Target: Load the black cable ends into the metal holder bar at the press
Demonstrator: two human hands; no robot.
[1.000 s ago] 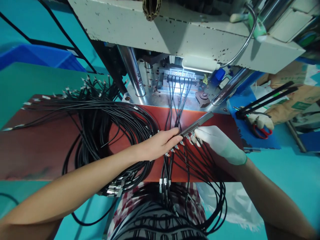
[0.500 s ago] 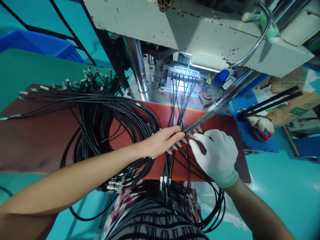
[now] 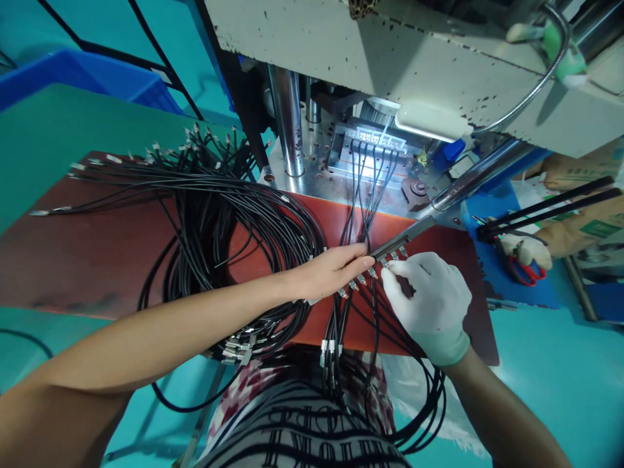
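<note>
My bare left hand (image 3: 334, 268) lies on the red mat (image 3: 112, 260), fingers together, their tips holding the near end of a dark metal bar (image 3: 403, 236). A row of black cables with metal terminals (image 3: 359, 280) runs along that bar. My gloved right hand (image 3: 431, 302) is curled over the row, its fingertips pinching one terminal next to the bar. Several more cables (image 3: 370, 175) run from the mat up into the lit fixture (image 3: 373, 144) of the press.
A big tangled bundle of black cables (image 3: 219, 221) covers the mat's left half. The press head (image 3: 390, 52) hangs over the work area on steel columns (image 3: 287, 123). Red-handled scissors (image 3: 524, 268) and black rods (image 3: 550, 205) lie right. A blue bin (image 3: 97, 78) stands far left.
My right hand pulled back from the bar, then curled its fingers onto one terminal. My left hand kept its place at the bar's end. The camera tilted slightly.
</note>
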